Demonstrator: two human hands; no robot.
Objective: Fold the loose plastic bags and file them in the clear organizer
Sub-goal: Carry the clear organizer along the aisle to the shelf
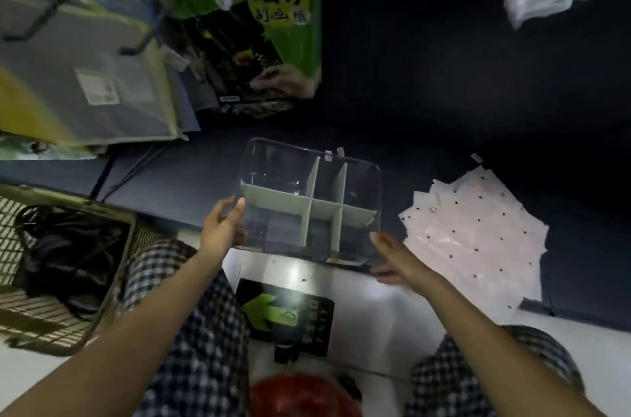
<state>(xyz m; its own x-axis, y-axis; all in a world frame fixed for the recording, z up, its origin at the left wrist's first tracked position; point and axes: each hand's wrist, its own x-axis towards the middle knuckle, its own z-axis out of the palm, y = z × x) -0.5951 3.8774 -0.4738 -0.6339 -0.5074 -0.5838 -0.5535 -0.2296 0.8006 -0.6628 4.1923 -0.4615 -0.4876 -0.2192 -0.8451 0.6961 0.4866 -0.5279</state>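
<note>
Beside the dotted plastic bags (474, 232), the clear organizer (309, 201) is being steadied for filing, the left hand (223, 228) gripping its wall while the right hand (392, 256) is lying open against its near corner.

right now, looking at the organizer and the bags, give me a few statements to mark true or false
1. The left hand grips the clear organizer at its left wall. True.
2. Folded bags already fill the organizer's compartments. False: the compartments between the dividers look empty.
3. The dotted plastic bags lie to the right of the organizer. True.
4. The right hand holds a dotted bag. False: it is at the organizer's near right corner, fingers straight.
5. The wicker basket sits on the right. False: it is on the left.
</note>
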